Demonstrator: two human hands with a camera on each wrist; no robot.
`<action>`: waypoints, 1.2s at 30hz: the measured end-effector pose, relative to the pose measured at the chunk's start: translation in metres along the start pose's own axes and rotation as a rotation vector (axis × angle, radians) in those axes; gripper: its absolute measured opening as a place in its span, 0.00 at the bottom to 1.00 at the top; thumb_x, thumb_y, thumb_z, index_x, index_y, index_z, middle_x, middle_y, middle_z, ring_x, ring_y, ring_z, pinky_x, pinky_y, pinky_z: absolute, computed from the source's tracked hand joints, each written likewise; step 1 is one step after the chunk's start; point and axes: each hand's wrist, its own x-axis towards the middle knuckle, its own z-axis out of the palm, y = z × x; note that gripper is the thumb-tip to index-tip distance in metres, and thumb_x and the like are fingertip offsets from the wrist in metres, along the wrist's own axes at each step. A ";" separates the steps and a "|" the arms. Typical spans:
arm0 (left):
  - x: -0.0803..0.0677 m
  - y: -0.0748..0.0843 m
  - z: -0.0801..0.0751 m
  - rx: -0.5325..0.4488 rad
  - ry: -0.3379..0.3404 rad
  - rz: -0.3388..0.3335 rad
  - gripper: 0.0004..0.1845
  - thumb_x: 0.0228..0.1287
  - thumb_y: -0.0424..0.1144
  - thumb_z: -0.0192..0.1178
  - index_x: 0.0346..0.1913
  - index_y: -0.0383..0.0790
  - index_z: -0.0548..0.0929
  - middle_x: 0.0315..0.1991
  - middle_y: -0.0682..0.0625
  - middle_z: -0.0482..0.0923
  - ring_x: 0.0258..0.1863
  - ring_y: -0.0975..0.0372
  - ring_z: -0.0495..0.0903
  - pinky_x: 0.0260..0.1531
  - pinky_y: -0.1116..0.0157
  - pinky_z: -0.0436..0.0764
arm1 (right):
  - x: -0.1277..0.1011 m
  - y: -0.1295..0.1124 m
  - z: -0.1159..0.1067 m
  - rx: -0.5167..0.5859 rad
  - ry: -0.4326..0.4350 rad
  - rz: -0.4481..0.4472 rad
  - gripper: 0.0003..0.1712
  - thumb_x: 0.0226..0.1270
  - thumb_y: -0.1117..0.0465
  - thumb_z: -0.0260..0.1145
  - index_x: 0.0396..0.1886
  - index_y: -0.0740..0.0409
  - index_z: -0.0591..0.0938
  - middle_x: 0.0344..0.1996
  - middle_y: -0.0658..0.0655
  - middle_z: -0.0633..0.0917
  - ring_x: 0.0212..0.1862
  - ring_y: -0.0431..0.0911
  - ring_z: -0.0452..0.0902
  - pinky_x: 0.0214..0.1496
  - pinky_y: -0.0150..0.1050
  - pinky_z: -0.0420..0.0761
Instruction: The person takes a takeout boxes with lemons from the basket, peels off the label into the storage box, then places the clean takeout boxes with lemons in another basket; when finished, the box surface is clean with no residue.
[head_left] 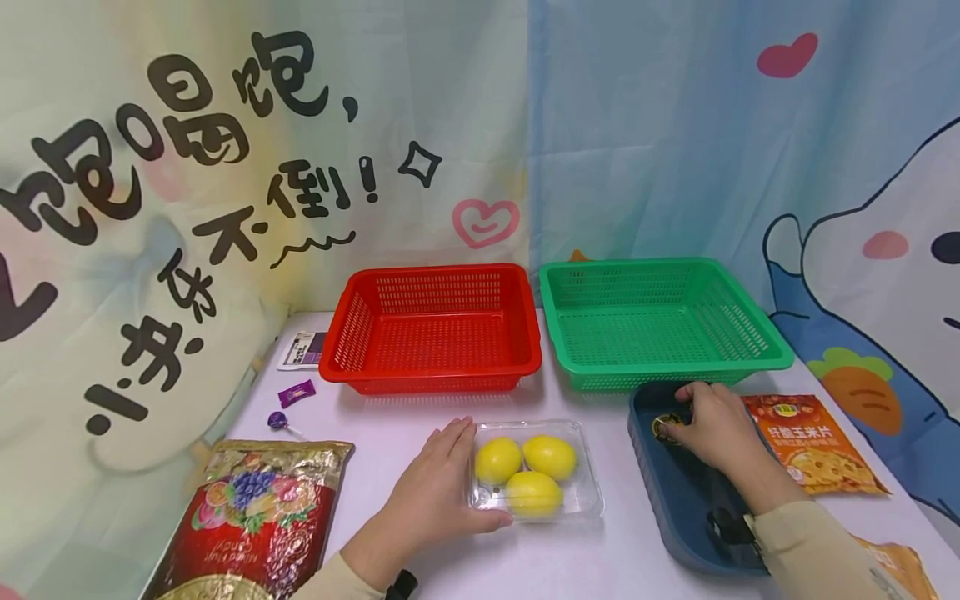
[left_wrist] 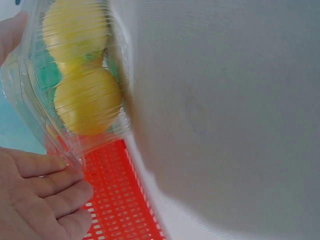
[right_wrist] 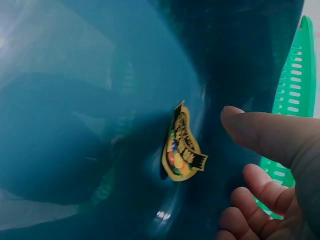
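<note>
My left hand [head_left: 435, 483] rests against the left end of a clear plastic box [head_left: 592, 492] holding three lemons [head_left: 534, 494]. Its fingers lie along the far left corner and its thumb reaches the near side. In the left wrist view, the fingertips [left_wrist: 75, 175] touch the box's rim. My right hand [head_left: 716, 429] reaches into a dark blue tray [head_left: 648, 483], with thumb and fingers apart. Beside the thumb lies a candy in a black and gold wrapper [right_wrist: 182, 147]; in the right wrist view a gap shows between them.
A red basket [head_left: 435, 379] and a green basket [head_left: 675, 367] stand at the back. To the left lie a large candy bag [head_left: 255, 517], a lollipop [head_left: 277, 420], a purple candy [head_left: 297, 393] and a flat packet [head_left: 303, 350]. An orange snack bag [head_left: 817, 442] lies right of the tray.
</note>
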 end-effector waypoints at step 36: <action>-0.004 0.000 0.001 0.005 0.025 0.020 0.68 0.44 0.73 0.76 0.80 0.33 0.62 0.80 0.40 0.63 0.81 0.49 0.62 0.80 0.48 0.64 | -0.016 -0.050 -0.024 0.000 0.161 -0.095 0.47 0.62 0.49 0.78 0.72 0.70 0.70 0.64 0.77 0.71 0.65 0.72 0.63 0.65 0.76 0.68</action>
